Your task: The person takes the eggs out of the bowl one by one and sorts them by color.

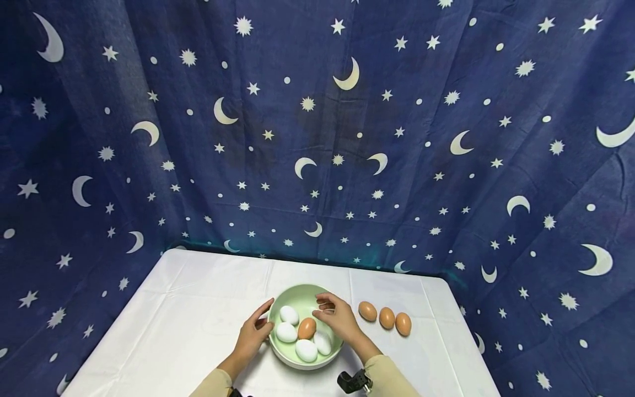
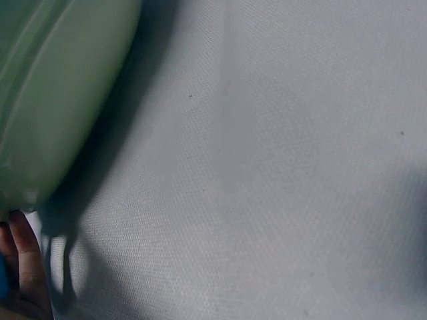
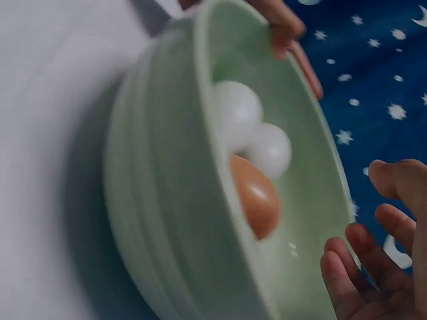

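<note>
A pale green bowl [image 1: 284, 357] stands on the white-covered table with several white eggs [image 1: 306, 350] and one brown egg [image 1: 307, 328] in it. At its left side my left hand [image 1: 252, 337] holds the rim, and in the right wrist view a fingertip of it bends over the edge. My right hand [image 1: 338, 318] hovers over the bowl's right part, fingers loosely bent and apart, holding nothing. The right wrist view shows its spread fingers [image 3: 357, 257] beside the rim. Only a few left fingers [image 2: 27, 250] show in the left wrist view, up against the bowl.
Three brown eggs [image 1: 387, 318] lie in a row on the table, right of the bowl. A white cloth [image 1: 198, 309] covers the table. Dark blue curtains [image 1: 317, 138] with moons and stars hang behind it and at both sides.
</note>
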Tool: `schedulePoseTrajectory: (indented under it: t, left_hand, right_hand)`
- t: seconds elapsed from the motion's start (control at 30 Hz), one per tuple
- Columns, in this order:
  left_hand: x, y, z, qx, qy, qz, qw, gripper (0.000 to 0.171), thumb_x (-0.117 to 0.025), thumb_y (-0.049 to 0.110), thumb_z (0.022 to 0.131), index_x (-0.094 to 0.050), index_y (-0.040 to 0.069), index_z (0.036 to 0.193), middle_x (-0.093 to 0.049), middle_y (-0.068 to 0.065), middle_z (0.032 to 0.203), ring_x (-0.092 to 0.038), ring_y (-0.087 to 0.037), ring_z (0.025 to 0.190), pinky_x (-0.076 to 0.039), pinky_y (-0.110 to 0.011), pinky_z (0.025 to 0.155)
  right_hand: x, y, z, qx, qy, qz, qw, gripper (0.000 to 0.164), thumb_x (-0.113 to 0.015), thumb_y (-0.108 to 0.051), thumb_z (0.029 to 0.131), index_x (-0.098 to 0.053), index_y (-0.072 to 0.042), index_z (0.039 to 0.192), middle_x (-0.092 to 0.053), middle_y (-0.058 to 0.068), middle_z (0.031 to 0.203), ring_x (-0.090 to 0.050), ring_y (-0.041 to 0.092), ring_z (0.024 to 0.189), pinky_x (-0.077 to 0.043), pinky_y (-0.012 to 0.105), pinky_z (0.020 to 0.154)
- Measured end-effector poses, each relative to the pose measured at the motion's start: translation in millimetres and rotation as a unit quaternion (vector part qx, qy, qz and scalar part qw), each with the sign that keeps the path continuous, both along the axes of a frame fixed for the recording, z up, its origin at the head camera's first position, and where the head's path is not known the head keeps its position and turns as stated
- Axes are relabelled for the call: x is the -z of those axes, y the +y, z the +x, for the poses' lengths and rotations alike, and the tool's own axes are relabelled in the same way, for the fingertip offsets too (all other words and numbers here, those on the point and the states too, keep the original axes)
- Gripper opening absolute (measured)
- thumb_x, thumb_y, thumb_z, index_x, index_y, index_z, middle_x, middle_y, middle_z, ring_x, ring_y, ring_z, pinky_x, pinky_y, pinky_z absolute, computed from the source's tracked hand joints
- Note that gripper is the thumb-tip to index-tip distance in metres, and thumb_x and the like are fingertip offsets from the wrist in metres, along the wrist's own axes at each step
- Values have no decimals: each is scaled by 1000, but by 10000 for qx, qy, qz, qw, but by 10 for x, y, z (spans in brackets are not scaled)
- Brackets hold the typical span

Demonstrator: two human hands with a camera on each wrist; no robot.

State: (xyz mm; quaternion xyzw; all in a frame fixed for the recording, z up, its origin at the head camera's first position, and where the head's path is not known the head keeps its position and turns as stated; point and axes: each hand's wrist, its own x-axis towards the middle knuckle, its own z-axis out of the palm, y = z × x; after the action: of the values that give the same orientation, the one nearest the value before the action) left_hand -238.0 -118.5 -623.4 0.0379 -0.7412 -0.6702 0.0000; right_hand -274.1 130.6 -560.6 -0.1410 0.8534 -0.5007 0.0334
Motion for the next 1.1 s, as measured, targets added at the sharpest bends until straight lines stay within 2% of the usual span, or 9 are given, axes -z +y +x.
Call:
schedulePoseTrajectory:
  t: [0.23, 0.4, 0.5, 0.77, 1.1]
  left_hand:
    - [-11, 3, 8, 5, 14, -22, 10000, 60, -62, 6, 86, -52, 19, 144, -48, -13, 147, -62, -22, 105, -54, -24, 66]
    - [-14, 5, 18, 5, 7, -24, 10000, 60, -62, 6, 87, -52, 20, 144, -48, -12, 147, -61, -21, 105, -53, -24, 66]
    - [-23, 3, 19, -13, 12, -13, 10000, 60, -62, 6, 87, -52, 20, 144, -48, -12, 148, -61, -22, 105, -53, -24, 66]
    - [-13, 0, 10, -7, -9, 46, 10000, 60, -62, 7, 87, -51, 20, 145, -48, -12, 148, -61, -23, 107, -53, -24, 66]
    - [-5, 7, -1, -12, -33, -15, 10000, 60, -63, 7, 86, -52, 19, 144, -48, -13, 147, -62, -23, 105, -54, -24, 65]
  right_hand:
    - [117, -120, -16, -492, -183, 201, 9984, 43, -74, -12, 85, -62, 0, 124, -65, 20, 114, -62, 35, 103, -54, 41, 88]
    - [150, -128, -45, -615, -373, 499, 9962, 45, -76, -11, 82, -63, 3, 123, -65, 22, 112, -64, 37, 99, -54, 37, 81]
    - [153, -133, -68, -659, -485, 737, 9939, 46, -77, -14, 80, -64, 2, 121, -66, 20, 111, -64, 31, 95, -53, 33, 79]
    - [103, -145, -86, -868, -655, 1157, 9873, 40, -78, -17, 79, -69, 2, 114, -68, 16, 109, -63, 24, 91, -52, 34, 81]
    - [114, -161, -87, -819, -876, 1287, 9844, 40, -80, -16, 77, -69, 1, 112, -68, 9, 103, -58, 18, 89, -49, 34, 81]
